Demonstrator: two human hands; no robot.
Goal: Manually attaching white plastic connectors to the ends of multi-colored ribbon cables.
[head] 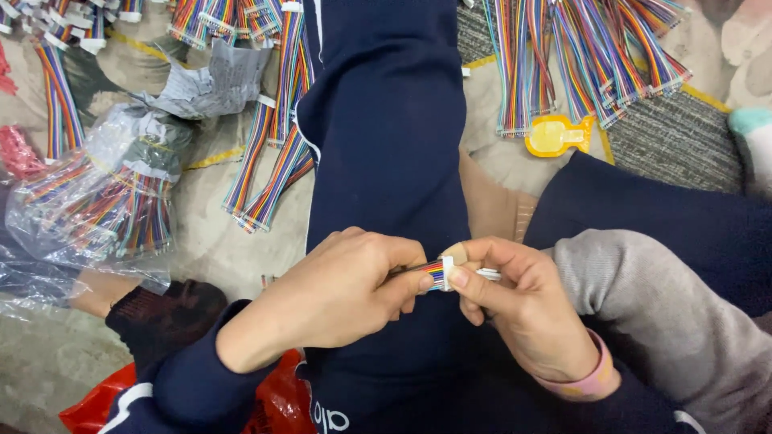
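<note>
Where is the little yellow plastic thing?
In the head view, the yellow plastic piece lies on the floor at upper right, just below the bundle of rainbow ribbon cables and above the person's dark blue trouser leg.

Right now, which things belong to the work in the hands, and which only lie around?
In hand:
- left hand
- right hand
- rainbow ribbon cable, pinched between both

Lying about:
- loose ribbon cables
- bagged cables
- yellow plastic tool
- red bag

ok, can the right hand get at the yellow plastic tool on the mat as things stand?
Probably not right away: the right hand is pinching the rainbow ribbon cable with the left hand. The yellow tool lies uncovered beyond the knee.
</note>
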